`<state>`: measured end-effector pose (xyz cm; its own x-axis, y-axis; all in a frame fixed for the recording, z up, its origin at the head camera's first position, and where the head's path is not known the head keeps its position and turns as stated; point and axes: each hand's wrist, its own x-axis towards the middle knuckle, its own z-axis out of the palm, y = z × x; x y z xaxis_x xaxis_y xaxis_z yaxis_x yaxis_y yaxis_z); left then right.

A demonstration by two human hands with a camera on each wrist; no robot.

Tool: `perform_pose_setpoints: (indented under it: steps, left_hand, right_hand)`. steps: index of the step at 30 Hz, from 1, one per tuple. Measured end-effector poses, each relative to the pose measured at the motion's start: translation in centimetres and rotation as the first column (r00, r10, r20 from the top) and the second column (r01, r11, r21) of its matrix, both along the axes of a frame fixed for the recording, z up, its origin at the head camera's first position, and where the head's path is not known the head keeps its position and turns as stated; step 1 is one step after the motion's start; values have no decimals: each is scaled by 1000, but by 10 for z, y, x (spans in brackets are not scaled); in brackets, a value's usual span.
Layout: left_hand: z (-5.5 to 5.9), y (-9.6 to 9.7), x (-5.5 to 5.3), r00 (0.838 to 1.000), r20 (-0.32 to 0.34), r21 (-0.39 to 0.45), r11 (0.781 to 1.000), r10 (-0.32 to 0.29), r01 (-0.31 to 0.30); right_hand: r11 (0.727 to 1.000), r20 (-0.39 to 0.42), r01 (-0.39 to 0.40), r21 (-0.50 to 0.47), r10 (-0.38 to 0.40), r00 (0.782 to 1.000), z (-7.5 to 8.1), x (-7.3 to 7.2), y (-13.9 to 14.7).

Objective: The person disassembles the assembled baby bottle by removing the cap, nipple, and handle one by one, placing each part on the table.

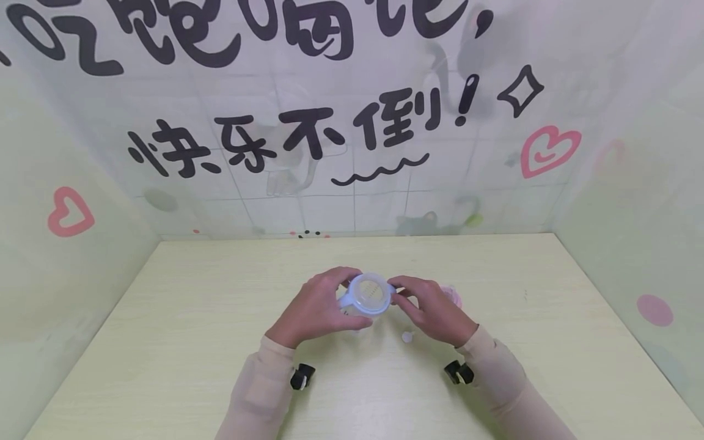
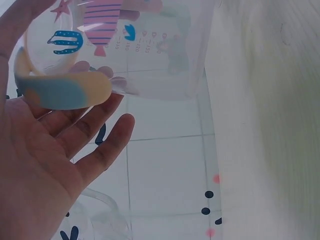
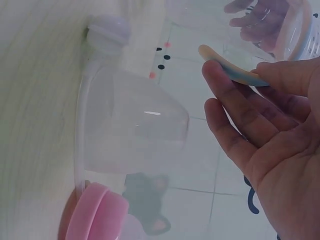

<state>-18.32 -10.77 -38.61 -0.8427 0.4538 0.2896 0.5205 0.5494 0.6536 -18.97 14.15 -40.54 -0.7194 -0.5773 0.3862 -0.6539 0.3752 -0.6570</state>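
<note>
A clear baby bottle (image 1: 370, 292) is held up over the middle of the table, tilted, its round opening facing the head camera. A blue ring with side handles circles its top. In the left wrist view its wall shows printed sea animals and measuring marks, with a blue and peach handle (image 2: 62, 91) in front. My left hand (image 1: 327, 305) holds the bottle from the left, thumb near and fingers on the far side. With thumb and fingertips my right hand (image 1: 431, 305) pinches the other handle (image 3: 235, 72).
Beside my right hand in its wrist view stand a clear domed cap (image 3: 135, 122), a pink ring (image 3: 97, 215) and a small whitish rounded piece (image 3: 107, 34). A printed curtain (image 1: 352, 214) closes the back of the pale wooden table (image 1: 192, 336).
</note>
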Motion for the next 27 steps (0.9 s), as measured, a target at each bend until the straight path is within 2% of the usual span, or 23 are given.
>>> perform_pose_setpoints:
  steps: [8, 21, 27]
  left_hand:
    - [0, 0, 0, 1000, -3, 2, 1000, -1, 1]
    - [-1, -1, 0, 999, 3, -24, 999, 35, -35]
    - [-1, -2, 0, 999, 9, 3, 999, 37, -37]
  right_hand:
    - [999, -26, 19, -27, -20, 999, 5, 1, 3]
    - [996, -91, 66, -64, -72, 993, 18, 2, 11]
    - [991, -115, 100, -93, -111, 987, 23, 2, 16]
